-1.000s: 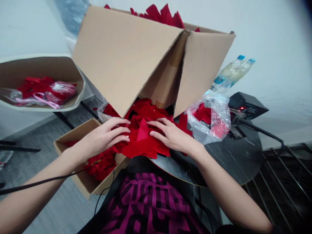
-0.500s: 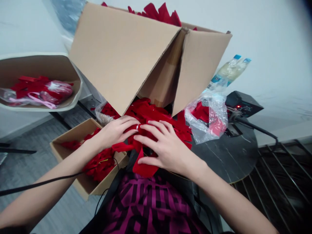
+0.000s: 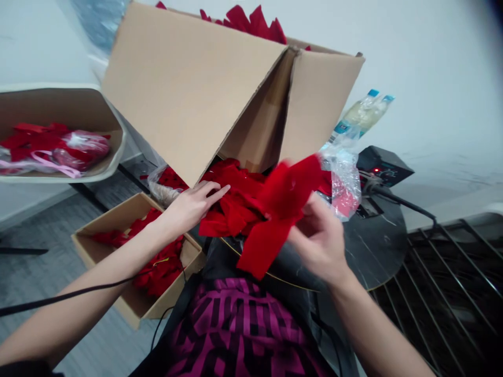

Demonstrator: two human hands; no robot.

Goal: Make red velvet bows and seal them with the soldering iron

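Observation:
My right hand is closed on a red fabric bow, lifted over the near edge of the dark round table. The bow has broad ends and a narrow middle; my fingertips are partly hidden behind it. My left hand rests at the left side of a pile of red fabric pieces, its fingers apart and one stretched out over the cloth. The pile spills from under the split side of a large cardboard box.
A lower cardboard box with red pieces stands at the left. Beyond it is a white-rimmed bin holding red cloth and plastic bags. At the right are a clear plastic bag, bottles, a black device and a metal rack.
My right hand has lifted the red bow off the pile and moved right and up, turning sideways. My left hand has shifted slightly left, and the two hands are now farther apart.

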